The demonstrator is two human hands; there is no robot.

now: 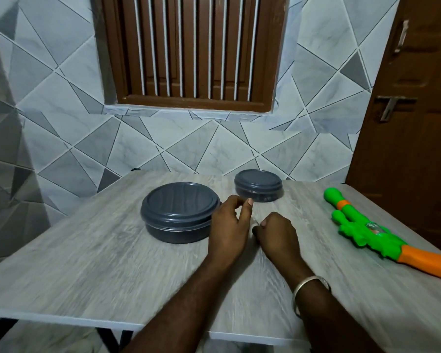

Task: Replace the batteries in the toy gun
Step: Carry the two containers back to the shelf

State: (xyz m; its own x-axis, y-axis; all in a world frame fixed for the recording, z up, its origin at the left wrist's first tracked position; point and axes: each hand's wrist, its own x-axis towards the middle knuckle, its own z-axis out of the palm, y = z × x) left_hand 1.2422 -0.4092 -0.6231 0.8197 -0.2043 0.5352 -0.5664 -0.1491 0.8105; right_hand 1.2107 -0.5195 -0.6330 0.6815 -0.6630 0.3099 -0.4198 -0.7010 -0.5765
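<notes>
Find toy gun (367, 234) flat on table (87, 250) at far right, green muzzle end pointing away, orange stock toward near edge. Touched by neither hand, and well apart from both. No open battery hatch seen on upper face; hatch position not determinable.

See left hand (228, 228) mid-table, just beside larger grey container (180, 212), possibly brushing its rim. Fingers loosely curled, thumb raised, nothing seen in grasp.

See right hand (278, 238) just beside left, close but not clasped, fingers curled under palm. Faint thin sliver at its fingertips: possibly a small tool or pin, possibly blur. Cannot tell whether anything held. Metal bangle (308, 284) on right wrist.

Smaller grey container (258, 186) further back, beyond hands. Lids on both containers, contents not readable. Cannot confirm batteries or screwdriver inside either, though probably the stores for them.

Judge progress: at or near start.
- No loose cells in view, old or new.
- Nothing done on gun as far as shown.

Left to do:
- pick up gun
- locate and open compartment
- pull old cells
- fetch fresh ones
- seat with correct polarity
- close cover
</notes>
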